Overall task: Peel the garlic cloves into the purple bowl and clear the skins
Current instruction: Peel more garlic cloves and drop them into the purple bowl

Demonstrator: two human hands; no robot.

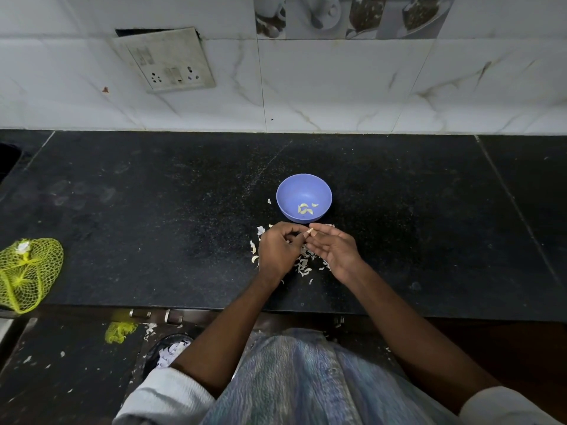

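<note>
The purple bowl (303, 191) stands on the black counter (153, 210) and holds several peeled garlic cloves (305, 209). Just in front of it, both hands meet over a litter of white garlic skins (305, 260). My left hand (277, 250) has its fingers curled and pinches one end of a small garlic clove (310, 231). My right hand (333, 246) lies palm up, its fingertips pinching the same clove from the other side. More skins and cloves (254, 250) lie to the left of my left hand.
A yellow mesh bag (27, 271) lies at the counter's left front edge. A wall socket plate (167, 61) hangs on the tiled wall behind. Skins and a scrap of yellow mesh (119, 331) are scattered on the floor below the counter edge.
</note>
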